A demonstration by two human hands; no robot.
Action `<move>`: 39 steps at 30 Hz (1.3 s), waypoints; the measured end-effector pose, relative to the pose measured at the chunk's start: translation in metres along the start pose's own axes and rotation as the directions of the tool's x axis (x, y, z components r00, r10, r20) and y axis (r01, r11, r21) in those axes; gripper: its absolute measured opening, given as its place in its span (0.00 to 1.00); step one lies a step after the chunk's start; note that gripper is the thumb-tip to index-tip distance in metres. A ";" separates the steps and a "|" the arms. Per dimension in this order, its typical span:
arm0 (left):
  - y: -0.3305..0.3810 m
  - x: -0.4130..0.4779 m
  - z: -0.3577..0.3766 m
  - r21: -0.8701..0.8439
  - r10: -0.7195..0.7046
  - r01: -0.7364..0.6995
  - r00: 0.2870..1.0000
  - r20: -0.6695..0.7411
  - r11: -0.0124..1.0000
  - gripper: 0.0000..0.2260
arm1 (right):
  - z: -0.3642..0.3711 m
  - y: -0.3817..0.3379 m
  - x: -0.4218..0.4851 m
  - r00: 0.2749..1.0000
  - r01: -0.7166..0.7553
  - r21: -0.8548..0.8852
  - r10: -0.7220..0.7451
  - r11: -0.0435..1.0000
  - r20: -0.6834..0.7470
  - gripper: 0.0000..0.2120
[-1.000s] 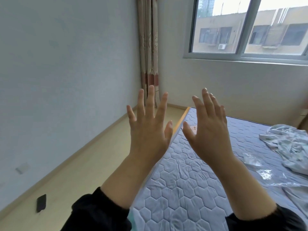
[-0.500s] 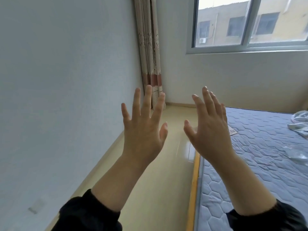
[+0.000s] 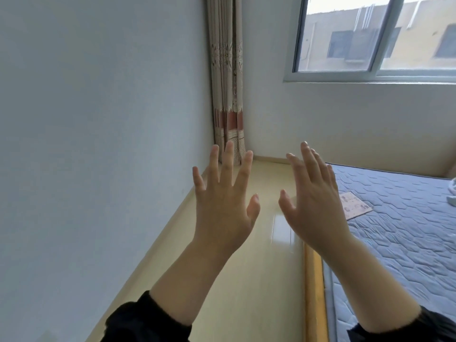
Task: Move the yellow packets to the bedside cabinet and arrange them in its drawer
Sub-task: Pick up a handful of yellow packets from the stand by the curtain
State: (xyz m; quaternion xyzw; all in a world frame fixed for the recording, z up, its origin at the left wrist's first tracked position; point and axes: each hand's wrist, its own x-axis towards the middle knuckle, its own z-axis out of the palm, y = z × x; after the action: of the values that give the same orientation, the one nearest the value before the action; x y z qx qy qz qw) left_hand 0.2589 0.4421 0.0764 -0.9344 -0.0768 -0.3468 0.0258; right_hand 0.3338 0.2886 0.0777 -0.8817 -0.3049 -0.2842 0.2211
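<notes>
Yellow packets: cannot tell whether any shows. Blue quilted mattress (image 3: 407, 238) at right. Left hand (image 3: 222, 213) and right hand (image 3: 317, 213) raised over cream floor (image 3: 259, 292), fingers spread, holding nothing. Pale flat rectangular card (image 3: 355, 206) near mattress left edge, untouched, just right of right hand.

head view (single) faces room corner, downward

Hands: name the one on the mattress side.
The right hand: it overlaps the blue mattress edge in the view, while the left hand shows against the floor and wall.
</notes>
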 end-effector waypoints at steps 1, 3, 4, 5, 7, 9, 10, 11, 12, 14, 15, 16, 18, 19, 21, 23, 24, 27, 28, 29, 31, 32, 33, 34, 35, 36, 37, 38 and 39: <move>-0.008 0.012 0.007 -0.018 -0.001 0.001 1.000 -0.009 1.000 0.30 | 0.008 -0.001 0.011 1.000 0.000 -0.005 0.000 1.000 -0.009 0.31; -0.021 0.040 0.025 -0.056 -0.003 0.002 0.999 -0.032 0.998 0.30 | 0.025 0.002 0.037 1.000 -0.007 -0.009 0.007 1.000 -0.028 0.31; -0.026 0.056 0.036 -0.070 0.002 -0.005 0.999 -0.043 0.998 0.30 | 0.034 0.006 0.052 0.999 -0.012 -0.013 0.012 1.000 -0.040 0.31; -0.031 0.075 0.049 -0.076 0.013 -0.017 0.999 -0.051 0.997 0.30 | 0.043 0.011 0.069 0.999 -0.014 -0.022 0.013 1.000 -0.053 0.31; -0.041 0.120 0.076 -0.068 0.036 -0.041 0.997 -0.069 0.997 0.30 | 0.060 0.025 0.106 0.997 -0.021 -0.053 0.017 0.998 -0.073 0.31; -0.051 0.173 0.104 -0.078 0.043 -0.050 0.995 -0.090 0.996 0.30 | 0.075 0.046 0.149 0.994 -0.043 -0.084 0.034 0.996 -0.105 0.31; -0.055 0.199 0.116 -0.093 0.040 -0.050 0.994 -0.103 0.994 0.30 | 0.082 0.057 0.169 0.991 -0.055 -0.098 0.042 0.994 -0.124 0.31; -0.058 0.224 0.130 -0.107 0.039 -0.052 0.992 -0.116 0.993 0.30 | 0.090 0.068 0.190 0.989 -0.064 -0.113 0.048 0.992 -0.141 0.31; -0.061 0.248 0.143 -0.114 0.045 -0.059 0.991 -0.129 0.992 0.30 | 0.098 0.077 0.211 0.987 -0.069 -0.130 0.049 0.989 -0.154 0.30; -0.067 0.289 0.171 -0.113 0.067 -0.085 0.986 -0.152 0.990 0.30 | 0.118 0.093 0.251 0.985 -0.071 -0.161 0.044 0.984 -0.164 0.30; -0.071 0.308 0.185 -0.113 0.074 -0.092 0.984 -0.162 0.989 0.30 | 0.131 0.099 0.271 0.985 -0.071 -0.170 0.041 0.983 -0.169 0.29; -0.078 0.326 0.200 -0.114 0.073 -0.093 0.983 -0.171 0.989 0.30 | 0.145 0.105 0.290 0.984 -0.070 -0.178 0.038 0.982 -0.176 0.29; -0.098 0.362 0.230 -0.117 0.069 -0.093 0.979 -0.193 0.989 0.30 | 0.175 0.116 0.329 0.982 -0.068 -0.193 0.031 0.979 -0.187 0.29; -0.109 0.380 0.245 -0.118 0.073 -0.098 0.977 -0.201 0.988 0.30 | 0.191 0.120 0.349 0.982 -0.067 -0.204 0.028 0.977 -0.189 0.29; -0.134 0.416 0.277 -0.130 0.086 -0.113 0.977 -0.197 0.985 0.30 | 0.228 0.128 0.391 0.980 -0.060 -0.228 0.014 0.972 -0.196 0.29; -0.162 0.455 0.311 -0.119 0.109 -0.135 0.973 -0.203 0.984 0.30 | 0.266 0.134 0.436 0.977 -0.056 -0.242 0.004 0.969 -0.211 0.29; -0.177 0.476 0.329 -0.103 0.126 -0.150 0.970 -0.210 0.983 0.30 | 0.286 0.137 0.459 0.976 -0.060 -0.250 0.003 0.966 -0.220 0.29; -0.220 0.546 0.386 -0.078 0.188 -0.207 0.962 -0.200 0.975 0.30 | 0.342 0.148 0.533 0.967 -0.105 -0.275 0.033 0.956 -0.254 0.28; -0.233 0.571 0.404 -0.086 0.200 -0.220 0.961 -0.191 0.972 0.30 | 0.357 0.153 0.558 0.964 -0.125 -0.279 0.050 0.952 -0.262 0.28; -0.244 0.596 0.422 -0.095 0.215 -0.234 0.960 -0.178 0.968 0.30 | 0.372 0.159 0.583 0.962 -0.144 -0.282 0.068 0.949 -0.263 0.27; -0.259 0.647 0.457 -0.108 0.259 -0.277 0.953 -0.157 0.955 0.30 | 0.396 0.175 0.628 0.959 -0.177 -0.296 0.097 0.939 -0.265 0.26; -0.263 0.673 0.473 -0.113 0.281 -0.299 0.947 -0.154 0.947 0.30 | 0.407 0.186 0.649 0.958 -0.191 -0.310 0.109 0.931 -0.264 0.26; -0.263 0.698 0.491 -0.122 0.298 -0.317 0.942 -0.154 0.941 0.30 | 0.418 0.198 0.669 0.958 -0.205 -0.325 0.121 0.923 -0.261 0.26; -0.262 0.721 0.507 -0.137 0.311 -0.332 0.938 -0.156 0.933 0.30 | 0.429 0.212 0.687 0.956 -0.221 -0.339 0.134 0.914 -0.259 0.26; -0.258 0.742 0.525 -0.159 0.323 -0.347 0.933 -0.162 0.924 0.30 | 0.439 0.228 0.703 0.954 -0.241 -0.355 0.153 0.903 -0.259 0.25; -0.251 0.762 0.543 -0.185 0.330 -0.359 0.929 -0.168 0.915 0.30 | 0.448 0.245 0.718 0.950 -0.264 -0.373 0.174 0.890 -0.258 0.26; -0.243 0.781 0.564 -0.210 0.333 -0.364 0.927 -0.170 0.907 0.30 | 0.458 0.264 0.733 0.947 -0.285 -0.390 0.194 0.875 -0.256 0.26; -0.233 0.797 0.585 -0.232 0.333 -0.366 0.927 -0.170 0.901 0.30 | 0.467 0.284 0.746 0.943 -0.303 -0.405 0.211 0.863 -0.257 0.27; -0.222 0.813 0.609 -0.249 0.337 -0.371 0.926 -0.169 0.895 0.30 | 0.477 0.305 0.758 0.939 -0.320 -0.415 0.226 0.852 -0.260 0.27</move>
State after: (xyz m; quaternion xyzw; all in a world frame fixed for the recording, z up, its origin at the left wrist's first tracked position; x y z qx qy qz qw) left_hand 1.2225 0.8254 0.1437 -0.9044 0.1455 -0.3995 -0.0373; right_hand 1.2056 0.6512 0.1407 -0.9097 -0.0776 -0.4004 0.0785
